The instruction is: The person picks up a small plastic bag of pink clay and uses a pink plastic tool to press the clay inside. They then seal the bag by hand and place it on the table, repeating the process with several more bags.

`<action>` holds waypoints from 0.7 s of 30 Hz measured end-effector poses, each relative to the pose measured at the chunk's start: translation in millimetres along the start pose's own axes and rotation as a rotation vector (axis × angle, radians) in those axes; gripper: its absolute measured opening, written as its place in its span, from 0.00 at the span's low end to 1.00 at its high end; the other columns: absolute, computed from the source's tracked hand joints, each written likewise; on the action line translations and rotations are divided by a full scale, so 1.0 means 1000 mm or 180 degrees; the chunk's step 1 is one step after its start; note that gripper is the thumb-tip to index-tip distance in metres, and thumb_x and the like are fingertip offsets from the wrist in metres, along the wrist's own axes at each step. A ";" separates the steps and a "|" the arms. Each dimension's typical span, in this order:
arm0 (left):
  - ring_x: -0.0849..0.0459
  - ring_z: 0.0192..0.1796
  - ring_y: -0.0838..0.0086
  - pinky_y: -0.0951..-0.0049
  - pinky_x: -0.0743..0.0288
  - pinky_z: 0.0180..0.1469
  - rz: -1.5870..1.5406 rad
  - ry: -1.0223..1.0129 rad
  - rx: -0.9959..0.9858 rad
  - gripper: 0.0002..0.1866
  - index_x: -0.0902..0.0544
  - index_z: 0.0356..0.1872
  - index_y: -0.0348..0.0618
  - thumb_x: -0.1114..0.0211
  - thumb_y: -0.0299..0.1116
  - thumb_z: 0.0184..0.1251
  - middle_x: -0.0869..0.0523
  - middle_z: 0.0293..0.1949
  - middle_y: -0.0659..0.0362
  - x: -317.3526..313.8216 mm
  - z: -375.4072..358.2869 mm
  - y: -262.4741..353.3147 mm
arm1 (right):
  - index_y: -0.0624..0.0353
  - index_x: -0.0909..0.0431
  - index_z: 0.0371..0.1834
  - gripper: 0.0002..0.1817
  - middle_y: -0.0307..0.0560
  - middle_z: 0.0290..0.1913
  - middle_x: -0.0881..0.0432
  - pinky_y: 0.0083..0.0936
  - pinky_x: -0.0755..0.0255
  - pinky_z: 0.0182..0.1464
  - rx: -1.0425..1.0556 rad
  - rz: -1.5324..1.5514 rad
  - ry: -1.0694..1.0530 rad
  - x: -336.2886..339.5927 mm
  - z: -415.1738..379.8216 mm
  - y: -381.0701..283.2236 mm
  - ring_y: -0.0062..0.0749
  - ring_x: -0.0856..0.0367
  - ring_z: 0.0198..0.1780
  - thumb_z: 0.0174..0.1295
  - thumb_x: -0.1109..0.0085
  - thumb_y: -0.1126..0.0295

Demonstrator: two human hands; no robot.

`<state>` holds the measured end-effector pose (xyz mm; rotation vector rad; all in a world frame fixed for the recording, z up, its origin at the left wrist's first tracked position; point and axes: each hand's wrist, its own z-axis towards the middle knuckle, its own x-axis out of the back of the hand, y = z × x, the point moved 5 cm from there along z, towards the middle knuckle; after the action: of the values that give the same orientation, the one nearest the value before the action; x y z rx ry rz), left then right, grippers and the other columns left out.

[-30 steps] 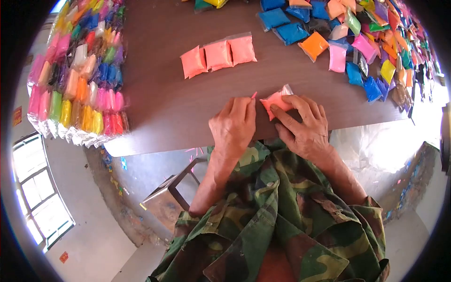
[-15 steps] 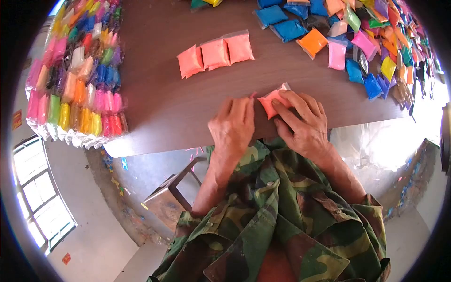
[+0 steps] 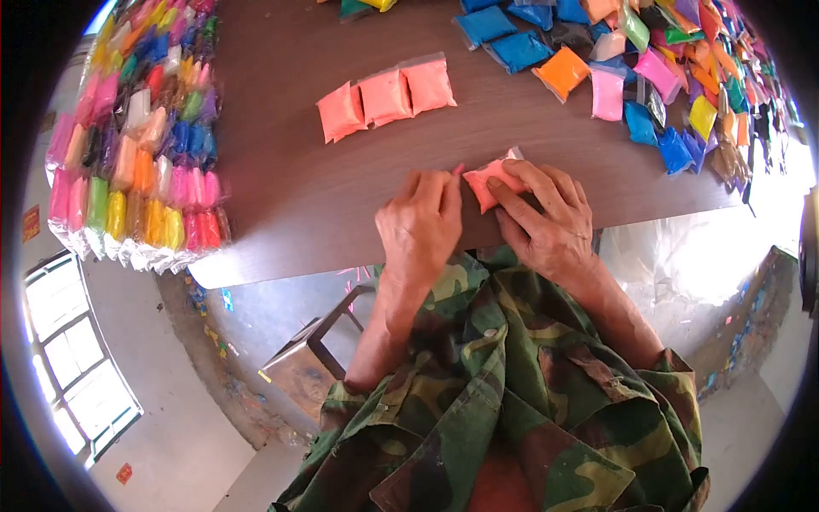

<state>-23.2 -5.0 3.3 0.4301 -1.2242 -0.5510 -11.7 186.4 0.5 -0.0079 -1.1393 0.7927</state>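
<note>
A coral-pink packet [image 3: 493, 181] in clear film lies near the table's front edge. My right hand [image 3: 550, 209] rests over its right side, with thumb and fingers closed on it. Just to the left, my left hand [image 3: 420, 213] is curled closed, its knuckles up. From its fingertips, close by the packet's left corner, pokes the tip of a thin pink stick [image 3: 459, 169]; the rest is hidden in the fist. Farther up the table, three similar coral packets [image 3: 386, 97] lie side by side in a row.
Clear bags of many-coloured packets [image 3: 136, 162] are stacked along the table's left side. A loose heap of coloured packets [image 3: 657, 77] covers the back right of the brown table [image 3: 281, 179]. Below the front edge, a stool [image 3: 307, 354] stands to the left.
The view has shifted slightly. The coral packet sits at a slightly steeper tilt under my right hand, and a little more of the pink tip shows at my left hand.
</note>
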 end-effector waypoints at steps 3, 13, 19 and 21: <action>0.11 0.31 0.50 0.53 0.18 0.32 0.0005 0.0056 0.0044 0.05 0.14 0.37 0.45 0.26 0.28 0.74 0.11 0.35 0.53 0.008 0.008 -0.005 | 0.44 0.10 0.62 0.26 0.37 0.70 0.17 0.38 0.22 0.58 -0.0058 -0.0009 -0.0050 0.002 0.001 -0.002 0.41 0.16 0.63 0.56 0.22 0.69; 0.10 0.33 0.57 0.61 0.19 0.35 -0.0100 -0.0236 -0.0170 0.04 0.12 0.37 0.38 0.24 0.22 0.71 0.11 0.33 0.52 -0.002 0.010 0.012 | 0.52 0.10 0.57 0.24 0.36 0.64 0.13 0.36 0.22 0.53 0.0009 -0.0003 0.0231 0.003 0.001 0.000 0.39 0.13 0.59 0.54 0.23 0.73; 0.11 0.33 0.50 0.54 0.18 0.35 -0.0293 -0.0357 -0.0211 0.05 0.14 0.36 0.43 0.27 0.29 0.74 0.12 0.35 0.53 0.009 0.021 0.013 | 0.51 0.10 0.56 0.23 0.38 0.61 0.15 0.36 0.23 0.50 -0.0091 0.0154 0.0296 0.004 -0.002 0.002 0.40 0.12 0.57 0.54 0.23 0.73; 0.10 0.34 0.54 0.58 0.18 0.37 -0.0423 -0.0475 -0.0241 0.04 0.12 0.37 0.39 0.26 0.26 0.73 0.10 0.35 0.50 0.005 0.016 0.026 | 0.50 0.09 0.57 0.23 0.39 0.60 0.16 0.36 0.23 0.50 -0.0099 0.0172 0.0294 0.003 -0.002 0.002 0.40 0.13 0.56 0.54 0.23 0.73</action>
<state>-33.1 12.5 27.0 0.4139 -1.3190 -0.7517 -10.4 190.6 0.8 -0.1008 -1.0676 0.8144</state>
